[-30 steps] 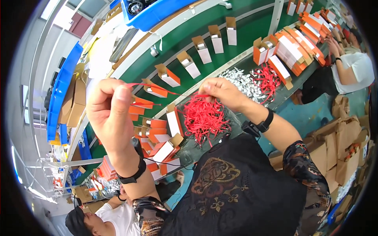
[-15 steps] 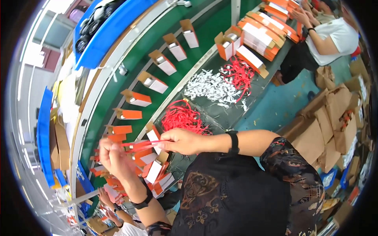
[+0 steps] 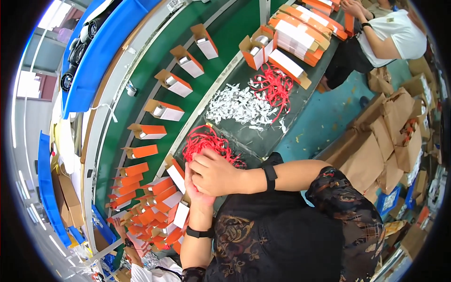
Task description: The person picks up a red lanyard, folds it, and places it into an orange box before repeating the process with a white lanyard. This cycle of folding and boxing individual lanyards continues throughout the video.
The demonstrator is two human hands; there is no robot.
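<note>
My left hand and my right hand are pressed together at the near edge of a pile of red cords. The right hand lies over the left with its fingers curled, covering most of the left fingers. Both look closed, and whatever is between them is hidden. Beyond the red pile lies a heap of white cords, with a second bunch of red cords against it. Close by on the left, an orange and white box leans among many similar ones.
Open boxes stand in a row along the green conveyor. Stacked boxes are at the far end of the dark table. A co-worker sits there, another person at lower left. Brown cartons lie right; a blue bin upper left.
The red cord stretched between my hands is no longer visible. My left hand has moved right to meet my right hand, which now folds over it. The view has shifted somewhat.
</note>
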